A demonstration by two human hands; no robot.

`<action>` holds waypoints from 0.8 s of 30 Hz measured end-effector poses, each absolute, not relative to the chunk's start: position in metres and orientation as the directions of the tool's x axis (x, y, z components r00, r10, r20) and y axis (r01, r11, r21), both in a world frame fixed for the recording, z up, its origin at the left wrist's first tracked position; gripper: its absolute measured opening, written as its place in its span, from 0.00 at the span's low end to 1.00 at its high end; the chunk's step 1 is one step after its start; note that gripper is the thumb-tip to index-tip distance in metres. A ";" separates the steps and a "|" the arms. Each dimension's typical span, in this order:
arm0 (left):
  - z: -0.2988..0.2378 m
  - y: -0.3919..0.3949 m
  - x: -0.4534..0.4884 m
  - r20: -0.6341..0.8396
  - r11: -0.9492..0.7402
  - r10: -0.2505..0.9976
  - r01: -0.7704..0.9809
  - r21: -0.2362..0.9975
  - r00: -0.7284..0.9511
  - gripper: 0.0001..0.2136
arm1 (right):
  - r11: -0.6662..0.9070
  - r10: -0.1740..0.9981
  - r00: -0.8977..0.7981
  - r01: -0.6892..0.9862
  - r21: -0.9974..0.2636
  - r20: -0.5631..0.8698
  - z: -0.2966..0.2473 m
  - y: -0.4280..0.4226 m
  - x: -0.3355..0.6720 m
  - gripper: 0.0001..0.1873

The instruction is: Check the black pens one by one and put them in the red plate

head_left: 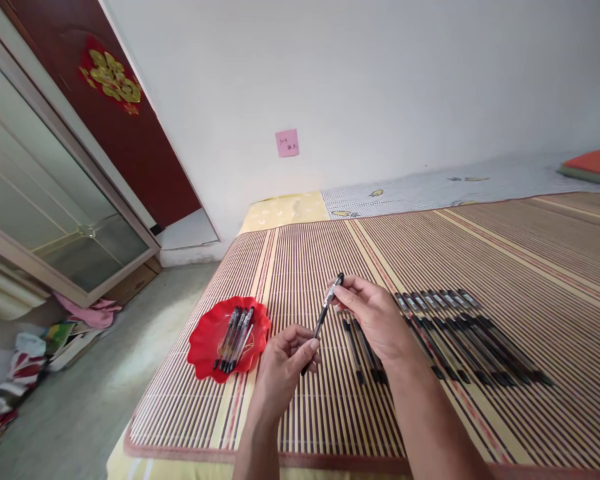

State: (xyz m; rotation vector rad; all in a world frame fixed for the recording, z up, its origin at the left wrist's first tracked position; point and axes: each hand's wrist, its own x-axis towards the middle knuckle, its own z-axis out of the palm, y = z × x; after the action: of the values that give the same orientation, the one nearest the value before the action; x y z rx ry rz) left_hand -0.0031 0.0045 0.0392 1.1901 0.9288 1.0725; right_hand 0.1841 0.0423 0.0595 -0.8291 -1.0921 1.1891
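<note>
Left hand [283, 363] pinches a pen [323, 314] near its lower end, right hand [375, 315] its upper part, the shaft slanting between.

- Held pen [324, 312]: black at both ends, pale label near the upper one; raised, slanting toward one o'clock.
- Pens [237, 339] at its nine o'clock: side by side in a red plate [200, 355].
- Row of pens [473, 339] at its three o'clock: dark, tilted toward eleven, partly hidden.
</note>
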 end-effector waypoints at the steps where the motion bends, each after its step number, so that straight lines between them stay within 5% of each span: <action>1: 0.039 0.004 -0.003 -0.004 0.041 0.968 -0.143 0.989 0.251 0.18 | 0.199 0.977 -0.016 -0.281 -0.939 0.212 0.061 0.041 0.184 0.13; 8: 0.043 0.001 -0.002 0.045 -0.012 0.963 -0.125 0.992 0.267 0.16 | 0.172 0.962 -0.173 -0.210 -0.962 0.210 0.067 0.037 0.177 0.11; 17: 0.037 0.000 0.007 0.006 0.033 0.987 -0.241 0.970 0.162 0.19 | 0.205 0.959 -0.169 -0.128 -0.970 0.225 0.061 0.037 0.170 0.12; 24: 0.038 0.000 0.006 -0.034 0.073 0.973 -0.166 0.983 0.227 0.17 | 0.114 0.972 -0.193 -0.120 -0.986 0.135 0.060 0.038 0.178 0.15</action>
State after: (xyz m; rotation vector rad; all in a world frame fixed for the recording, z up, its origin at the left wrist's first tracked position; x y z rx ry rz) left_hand 0.0058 0.0002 0.0376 1.1411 0.9444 1.0825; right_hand 0.1775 0.0378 0.0601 -0.9338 -1.3291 1.3084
